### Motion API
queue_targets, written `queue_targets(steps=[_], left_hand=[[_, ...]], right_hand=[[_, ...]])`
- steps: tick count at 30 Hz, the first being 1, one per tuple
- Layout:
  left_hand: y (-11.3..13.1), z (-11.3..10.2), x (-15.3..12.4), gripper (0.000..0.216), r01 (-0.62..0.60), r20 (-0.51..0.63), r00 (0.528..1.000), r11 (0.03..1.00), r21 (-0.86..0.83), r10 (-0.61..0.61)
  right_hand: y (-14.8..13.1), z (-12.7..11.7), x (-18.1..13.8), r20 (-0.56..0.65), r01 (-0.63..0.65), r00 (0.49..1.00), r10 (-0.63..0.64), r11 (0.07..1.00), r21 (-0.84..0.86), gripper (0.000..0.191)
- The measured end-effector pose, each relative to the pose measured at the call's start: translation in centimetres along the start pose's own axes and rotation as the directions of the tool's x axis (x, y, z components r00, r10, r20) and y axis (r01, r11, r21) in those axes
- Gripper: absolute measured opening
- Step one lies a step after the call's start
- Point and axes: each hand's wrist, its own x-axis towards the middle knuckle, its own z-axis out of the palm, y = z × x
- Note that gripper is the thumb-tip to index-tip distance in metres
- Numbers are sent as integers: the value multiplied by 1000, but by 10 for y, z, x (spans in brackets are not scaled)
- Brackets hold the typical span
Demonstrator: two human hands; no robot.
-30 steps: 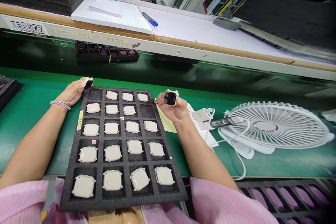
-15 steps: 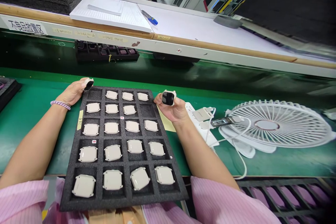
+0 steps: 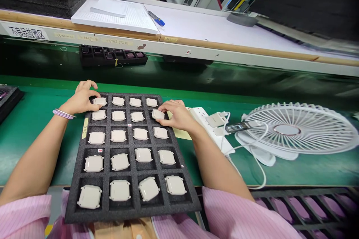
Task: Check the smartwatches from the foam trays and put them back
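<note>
A black foam tray (image 3: 134, 209) with square pockets lies in front of me, holding several cream watch cases that show their pale backs. At its far left corner, my left hand (image 3: 82, 99) pinches a watch case (image 3: 100, 101) between thumb and fingers, in the corner pocket. My right hand (image 3: 178, 115) grips another watch case (image 3: 158, 114) by its edges, at the right-hand pocket of the second row from the back. Both held cases lie pale side up, and fingers cover part of each.
Right of the tray are a white power strip (image 3: 200, 114) with plugs and a cable, and a white fan (image 3: 303, 129). Purple items sit in another tray (image 3: 297, 209) at lower right. A shelf (image 3: 196, 50) crosses behind, bearing paper (image 3: 112, 15) and a blue cutter (image 3: 157, 18).
Both hands have turned over their watch cases, from dark screen showing to pale back up. Each has lowered its case into a tray pocket that was vacant.
</note>
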Motion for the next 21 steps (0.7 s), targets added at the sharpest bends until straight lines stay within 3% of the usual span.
queue_targets(steps=[5, 21], left_hand=[[4, 2, 1, 33, 33, -29, 999, 997, 69, -31], [-2, 10, 7, 31, 44, 4, 999, 994, 101, -44]], right_hand=[[-2, 6, 3, 30, 43, 999, -40, 994, -102, 20], [-3, 4, 4, 62, 80, 995, -72, 988, -133, 20]])
